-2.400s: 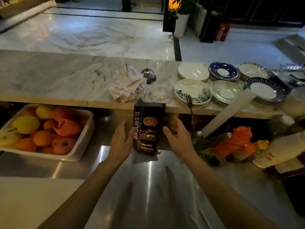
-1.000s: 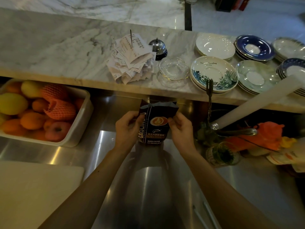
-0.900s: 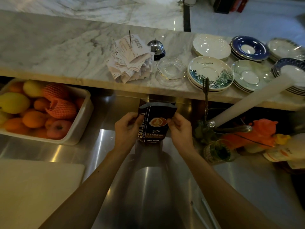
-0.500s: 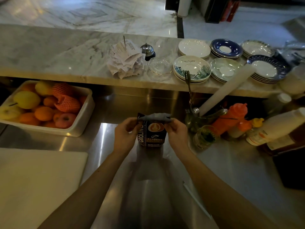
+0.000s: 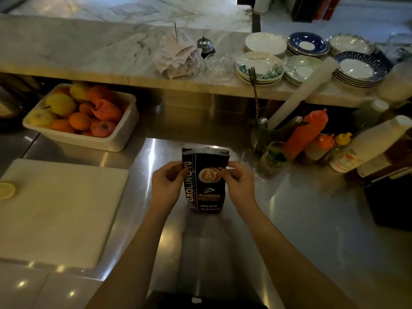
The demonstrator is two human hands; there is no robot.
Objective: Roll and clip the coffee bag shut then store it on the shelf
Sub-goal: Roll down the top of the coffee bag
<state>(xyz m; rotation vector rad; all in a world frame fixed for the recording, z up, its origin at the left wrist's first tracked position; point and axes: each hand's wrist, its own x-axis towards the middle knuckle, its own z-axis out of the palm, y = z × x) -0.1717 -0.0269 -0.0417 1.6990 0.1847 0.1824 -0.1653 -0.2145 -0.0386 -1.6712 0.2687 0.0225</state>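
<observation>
Pinching the coffee bag [image 5: 206, 181] at its upper corners, you are holding it upright on the steel counter [image 5: 289, 219], dead centre of the view. Your left hand [image 5: 167, 186] is gripping the bag's 9 o'clock edge near the top; your right hand [image 5: 237, 182] is gripping the 3 o'clock edge at about the same height. Both are closed on the bag, thumbs toward you.

The bag's long axis is running 12 to 6, base resting on the counter, printed face turned to you. Its mouth is sitting at 12 o'clock, just above your fingertips, flattened but looking not yet rolled. Both hands are equally near, one per side, so the roll should be turning about the 9-to-3 line across the top.

Judging the next step: you are needing to fold that top strip down evenly, both hands together, or it will be skewing.

No clip is showing anywhere I can make out. A fruit tub [image 5: 116, 139] is sitting at 10 o'clock, a cutting board [image 5: 62, 208] at 8, sauce bottles [image 5: 310, 132] at 2. The marble ledge [image 5: 89, 52] is lying at 12; whether that is the shelf, I cannot tell.
</observation>
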